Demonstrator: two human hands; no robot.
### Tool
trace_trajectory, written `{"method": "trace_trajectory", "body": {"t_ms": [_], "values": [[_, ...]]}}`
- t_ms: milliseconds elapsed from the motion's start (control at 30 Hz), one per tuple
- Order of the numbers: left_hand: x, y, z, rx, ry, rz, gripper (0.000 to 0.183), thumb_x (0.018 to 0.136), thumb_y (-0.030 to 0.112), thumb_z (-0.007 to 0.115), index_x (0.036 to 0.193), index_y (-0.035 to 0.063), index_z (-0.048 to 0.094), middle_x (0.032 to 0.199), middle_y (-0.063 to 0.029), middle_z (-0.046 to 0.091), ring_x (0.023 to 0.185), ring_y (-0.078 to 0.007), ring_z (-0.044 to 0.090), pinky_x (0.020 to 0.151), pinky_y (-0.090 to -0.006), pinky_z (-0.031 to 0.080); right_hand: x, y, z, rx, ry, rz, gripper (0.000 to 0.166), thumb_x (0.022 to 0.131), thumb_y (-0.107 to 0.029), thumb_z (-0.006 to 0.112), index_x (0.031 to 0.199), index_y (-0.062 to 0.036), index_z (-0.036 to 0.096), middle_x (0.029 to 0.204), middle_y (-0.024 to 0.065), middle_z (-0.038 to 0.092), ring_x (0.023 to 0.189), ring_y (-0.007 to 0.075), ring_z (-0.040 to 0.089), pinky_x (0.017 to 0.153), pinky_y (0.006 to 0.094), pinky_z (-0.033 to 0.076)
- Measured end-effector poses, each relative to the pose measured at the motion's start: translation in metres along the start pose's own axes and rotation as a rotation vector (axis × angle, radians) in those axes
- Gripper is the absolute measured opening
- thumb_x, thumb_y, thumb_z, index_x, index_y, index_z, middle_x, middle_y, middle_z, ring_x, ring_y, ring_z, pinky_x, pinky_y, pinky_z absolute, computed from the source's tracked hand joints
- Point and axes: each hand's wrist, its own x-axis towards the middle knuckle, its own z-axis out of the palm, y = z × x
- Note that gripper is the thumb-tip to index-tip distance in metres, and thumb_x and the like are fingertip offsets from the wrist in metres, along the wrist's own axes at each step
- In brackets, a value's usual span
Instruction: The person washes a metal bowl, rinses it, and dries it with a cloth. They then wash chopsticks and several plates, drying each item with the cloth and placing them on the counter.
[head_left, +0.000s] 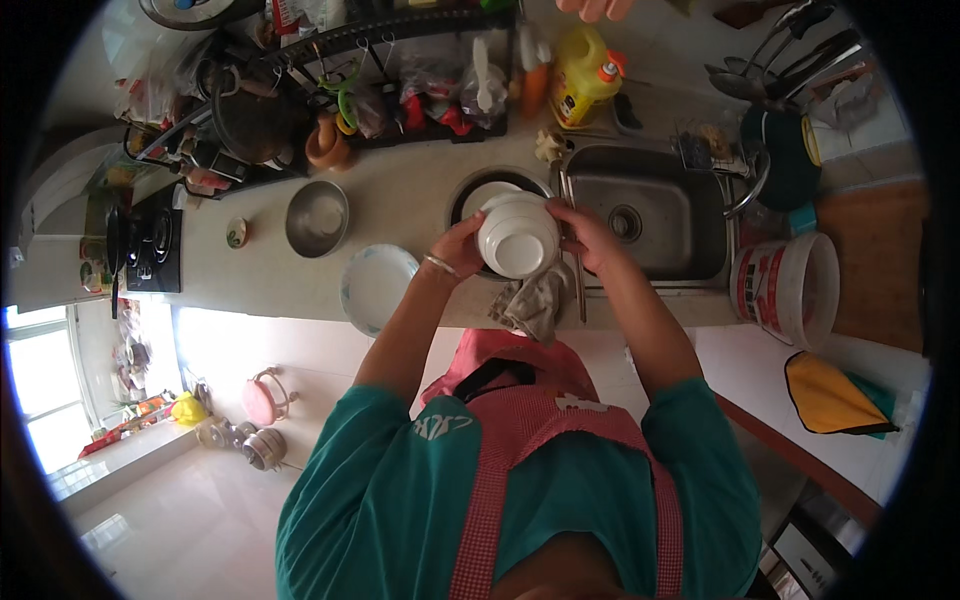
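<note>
Between both hands is a stack of white bowls (517, 251), tipped so that an underside faces me. My left hand (459, 246) grips its left side, and my right hand (583, 234) grips the right rim. Directly beneath the bowls is a round dark basin (466, 193) with a pale dish (480, 196) in it, partly hidden by the stack. A crumpled grey-beige cloth (531, 304) lies at the counter's front edge, just below the bowls. To the left of my left forearm rests a white plate (379, 289) with a patterned rim.
The steel sink (652, 210) lies to the right, with a faucet (750, 187) at its far side. A steel bowl (317, 219) and small dish (237, 232) stand left. Behind are a yellow detergent jug (585, 79) and a wooden mortar (327, 146). A white bucket (787, 289) stands right.
</note>
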Motion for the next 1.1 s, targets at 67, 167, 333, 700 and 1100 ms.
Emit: {"method": "trace_trajectory", "body": {"t_ms": [67,167,333,700,1100], "values": [[-0.012,-0.003,0.007,0.030,0.044,0.081,0.043,0.092,0.028,0.053,0.123,-0.0013,0.049,0.120,-0.0129,0.057,0.111,-0.0235,0.054,0.101,-0.0383,0.039,0.007,-0.001,0.017,-0.165,0.037,-0.128,0.018,0.087,-0.024,0.062,0.093,-0.0071,0.061,0.076,-0.0036,0.057,0.057,0.0066,0.048,0.047,0.0213,0.037],[-0.021,-0.018,-0.015,0.031,0.201,0.240,0.043,0.092,0.024,0.053,0.126,-0.0008,0.045,0.124,-0.0125,0.054,0.116,-0.0255,0.050,0.103,-0.0418,0.036,0.060,0.021,0.002,-0.564,0.005,-0.439,0.022,0.087,-0.024,0.061,0.094,-0.0039,0.059,0.076,0.0018,0.060,0.061,0.0122,0.056,0.057,0.0283,0.046],[-0.036,-0.023,-0.015,-0.074,0.388,0.388,0.036,0.093,0.019,0.050,0.124,0.0007,0.047,0.120,-0.0114,0.055,0.113,-0.0252,0.051,0.101,-0.0397,0.038,0.091,0.027,0.027,-1.182,0.037,-0.290,0.029,0.088,-0.028,0.056,0.094,-0.0014,0.063,0.080,0.0186,0.065,0.079,0.0296,0.064,0.069,0.0392,0.048],[-0.050,-0.031,0.000,0.015,0.531,0.435,0.029,0.094,0.013,0.050,0.121,0.0007,0.051,0.115,-0.0109,0.057,0.106,-0.0236,0.055,0.094,-0.0378,0.042,0.137,0.063,0.029,-0.616,-0.106,0.075,0.021,0.084,-0.020,0.062,0.093,-0.0016,0.064,0.077,0.0070,0.063,0.065,0.0158,0.060,0.053,0.0305,0.047],[-0.030,-0.042,0.004,0.140,0.404,0.423,0.019,0.092,0.006,0.048,0.110,0.0032,0.053,0.106,-0.0081,0.060,0.101,-0.0205,0.057,0.087,-0.0335,0.046,-0.006,0.036,0.108,-1.391,-0.075,-0.992,0.013,0.084,-0.010,0.052,0.093,-0.0047,0.059,0.104,0.0116,0.057,0.096,0.0299,0.056,0.076,0.0389,0.050]]}}
